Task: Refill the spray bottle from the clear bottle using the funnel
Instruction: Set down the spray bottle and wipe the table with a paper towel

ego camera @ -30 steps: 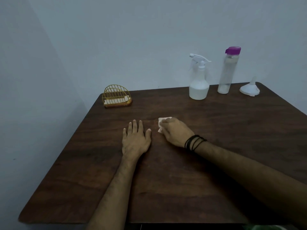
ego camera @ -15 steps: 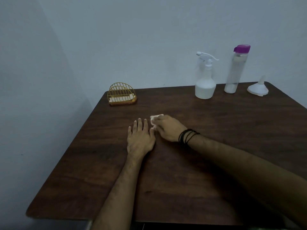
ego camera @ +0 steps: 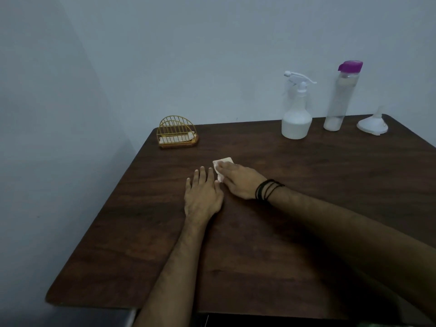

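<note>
At the table's far right stands a white spray bottle [ego camera: 296, 123] with its trigger head on. A tall clear bottle [ego camera: 339, 102] with a purple cap is just right of it. A white funnel [ego camera: 372, 126] lies upside down, spout up, near the back right corner. My left hand [ego camera: 203, 197] lies flat on the wood with its fingers spread. Right beside it, my right hand [ego camera: 240, 180] presses a small white tissue [ego camera: 225, 160] onto the table with fairly straight fingers. Both hands are well short of the bottles.
A yellow wire napkin holder [ego camera: 177, 133] with white napkins sits at the back left of the dark wooden table [ego camera: 306, 220]. Plain walls close in behind and to the left. Black bands circle my right wrist.
My right hand has slid the tissue left until it sits against my left hand's fingers. The left hand has stayed flat. The view has turned left, so the bottles appear further right.
</note>
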Demonstrator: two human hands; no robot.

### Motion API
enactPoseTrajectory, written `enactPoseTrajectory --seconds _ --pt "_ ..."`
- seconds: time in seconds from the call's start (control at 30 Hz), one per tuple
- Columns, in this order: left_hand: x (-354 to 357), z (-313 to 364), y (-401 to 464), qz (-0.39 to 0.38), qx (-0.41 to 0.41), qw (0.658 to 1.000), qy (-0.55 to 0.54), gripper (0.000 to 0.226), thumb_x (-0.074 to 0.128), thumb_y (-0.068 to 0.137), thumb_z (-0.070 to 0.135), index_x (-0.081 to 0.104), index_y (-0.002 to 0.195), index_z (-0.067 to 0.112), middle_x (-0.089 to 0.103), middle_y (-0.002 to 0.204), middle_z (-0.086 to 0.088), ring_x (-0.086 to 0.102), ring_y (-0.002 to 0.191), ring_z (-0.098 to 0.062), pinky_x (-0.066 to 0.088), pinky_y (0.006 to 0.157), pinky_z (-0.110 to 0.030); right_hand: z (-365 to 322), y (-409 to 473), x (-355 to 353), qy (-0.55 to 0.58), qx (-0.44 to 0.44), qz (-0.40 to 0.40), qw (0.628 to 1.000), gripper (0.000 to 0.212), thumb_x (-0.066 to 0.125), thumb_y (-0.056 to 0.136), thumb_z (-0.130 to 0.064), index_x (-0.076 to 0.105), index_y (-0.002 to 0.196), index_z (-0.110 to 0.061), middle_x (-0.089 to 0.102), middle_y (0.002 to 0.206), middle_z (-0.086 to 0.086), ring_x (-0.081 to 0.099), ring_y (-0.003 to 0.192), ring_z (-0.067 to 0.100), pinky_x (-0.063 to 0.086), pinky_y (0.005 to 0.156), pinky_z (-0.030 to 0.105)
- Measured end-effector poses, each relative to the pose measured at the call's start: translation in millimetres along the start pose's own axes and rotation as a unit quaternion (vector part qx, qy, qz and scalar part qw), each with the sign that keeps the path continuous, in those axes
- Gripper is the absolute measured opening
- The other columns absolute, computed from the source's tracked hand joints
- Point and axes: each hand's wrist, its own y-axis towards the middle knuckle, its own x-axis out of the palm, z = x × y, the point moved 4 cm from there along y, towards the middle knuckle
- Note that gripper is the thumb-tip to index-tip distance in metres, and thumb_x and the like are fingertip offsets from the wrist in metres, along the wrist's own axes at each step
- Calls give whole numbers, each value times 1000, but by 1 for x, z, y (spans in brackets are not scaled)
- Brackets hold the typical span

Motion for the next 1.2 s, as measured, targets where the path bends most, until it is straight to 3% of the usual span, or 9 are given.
enactPoseTrajectory --seconds 0.2,0.4,0.67,0.77,0.83,0.9,1.0,1.1,1.2 --pt "-2 2 0 -13 -14 1000 -10 60 20 107 36 12 160 11 8 168 -7 5 155 -21 4 125 -44 72 -22 -44 -40 133 -1 990 44 39 101 -31 40 145 -26 53 142 12 57 120 31 48 99 46" --pt "-1 3 -1 -13 -13 1000 -6 60 20 107 37 13 160 10 8 168 -8 5 155 -23 5 125 -44 99 -60 -62 -85 186 36 978 16 51 95 -13 64 92 -22 63 129 9 62 103 28 44 83 33" --pt "-1 5 -1 -19 -16 1000 8 60 19 107 37 12 160 9 8 168 -9 4 155 -24 5 125 -45 37 -100 -37 -92 73 67 991 23 55 92 -9 65 110 -20 64 113 1 59 103 20 50 82 32" --pt "-3 4 -1 -21 -16 1000 3 60 19 107 37 12 160 9 7 168 -9 4 155 -23 4 125 -44 46 -83 -55 77 124 42 988 12 60 96 -15 69 94 -23 64 112 1 63 94 16 55 68 23" --pt "-4 4 -2 -19 -15 1000 0 60 20 107 36 13 160 9 9 168 -9 5 155 -23 5 125 -44 65 -73 -64 166 180 63 967 11 62 96 -14 73 95 -15 64 117 7 65 95 18 60 71 27" --pt "-4 5 -4 -13 -15 1000 -2 60 21 107 36 15 160 9 10 168 -9 6 155 -24 6 125 -45 83 -76 -70 83 229 102 964 16 62 96 -18 74 106 -16 69 116 5 64 99 17 54 82 27" --pt "-5 6 -5 -8 -15 1000 -2 60 21 107 36 16 160 9 11 168 -9 7 155 -24 7 125 -45 83 -82 -63 -95 182 140 969 20 57 96 -21 71 110 -19 69 108 4 63 100 23 49 75 33" --pt "-5 6 -2 -7 -13 1000 1 60 21 107 36 15 160 9 10 168 -9 6 155 -23 7 125 -44 67 -88 -47 -154 116 126 973 28 54 96 -19 64 122 -18 63 115 3 55 107 22 43 71 31" --pt "-3 5 0 -7 -13 1000 2 60 21 107 36 14 160 9 10 168 -9 6 155 -24 6 125 -45 45 -101 -40 -111 90 158 977 36 48 96 -28 60 128 -19 63 127 2 57 112 23 51 82 36"
